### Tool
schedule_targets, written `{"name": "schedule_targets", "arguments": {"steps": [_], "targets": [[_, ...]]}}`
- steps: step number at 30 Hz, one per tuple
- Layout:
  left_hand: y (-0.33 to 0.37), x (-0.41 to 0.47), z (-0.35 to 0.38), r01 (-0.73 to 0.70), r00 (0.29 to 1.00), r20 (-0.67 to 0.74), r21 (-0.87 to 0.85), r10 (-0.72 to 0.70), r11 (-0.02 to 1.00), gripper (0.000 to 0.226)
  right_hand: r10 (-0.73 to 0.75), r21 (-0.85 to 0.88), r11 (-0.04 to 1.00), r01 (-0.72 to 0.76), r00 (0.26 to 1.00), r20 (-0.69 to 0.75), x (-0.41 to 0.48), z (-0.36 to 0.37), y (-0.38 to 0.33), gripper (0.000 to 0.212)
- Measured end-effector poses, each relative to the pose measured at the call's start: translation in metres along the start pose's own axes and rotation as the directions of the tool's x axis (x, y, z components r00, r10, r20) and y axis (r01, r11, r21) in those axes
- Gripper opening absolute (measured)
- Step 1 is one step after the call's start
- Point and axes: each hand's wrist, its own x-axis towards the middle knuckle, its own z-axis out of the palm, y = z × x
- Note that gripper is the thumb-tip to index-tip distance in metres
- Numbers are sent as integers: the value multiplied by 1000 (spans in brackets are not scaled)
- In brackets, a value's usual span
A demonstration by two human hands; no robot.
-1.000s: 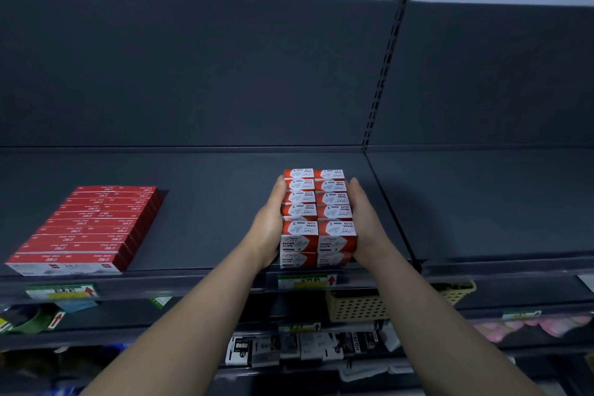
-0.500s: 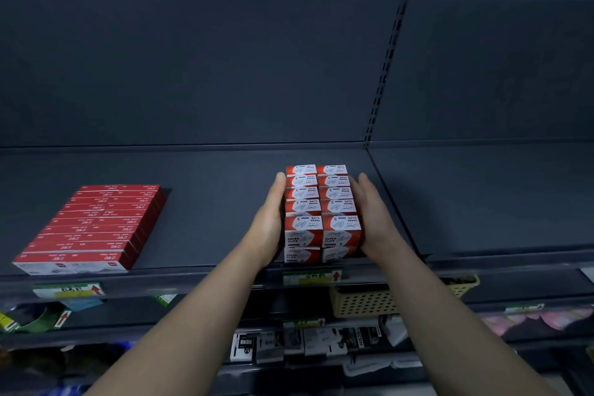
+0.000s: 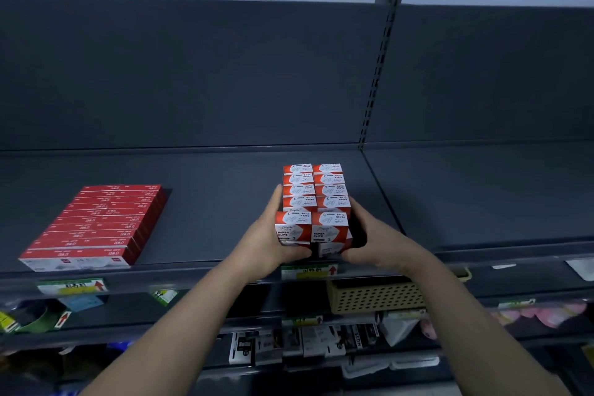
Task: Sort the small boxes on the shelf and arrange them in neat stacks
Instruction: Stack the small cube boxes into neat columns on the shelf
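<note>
Red-and-white paper-clip boxes (image 3: 313,202): 2 columns stacked near the front edge of the dark shelf (image 3: 209,219). Gripped at the front corners by left hand (image 3: 266,236) and right hand (image 3: 369,243). Looks like squaring up; next calls for pressing columns flush, then letting go gently.

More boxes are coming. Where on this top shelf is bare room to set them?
Bare shelf lies between the red flat boxes and the paper clip boxes, and across the whole right bay. It is crowded at the paper clip boxes, where the left hand and right hand grip them.
</note>
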Motion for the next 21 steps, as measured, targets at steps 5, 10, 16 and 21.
{"name": "schedule_targets", "arguments": {"steps": [5,10,16,21], "targets": [[1,0,6,63,998,-15,2,-63,998,123,10,-48,999,-12,1000,-29,0,3,-3,87],[2,4,13,26,999,-30,-25,-27,999,90,9,-38,999,-11,998,-62,0,3,-2,79],[0,5,12,73,996,-41,-11,-73,997,103,-3,-94,996,-8,993,-114,-1,8,0,81],[-2,-1,8,107,994,-39,57,-104,993,86,-13,-124,992,-7,987,-163,2,14,4,78]]}}
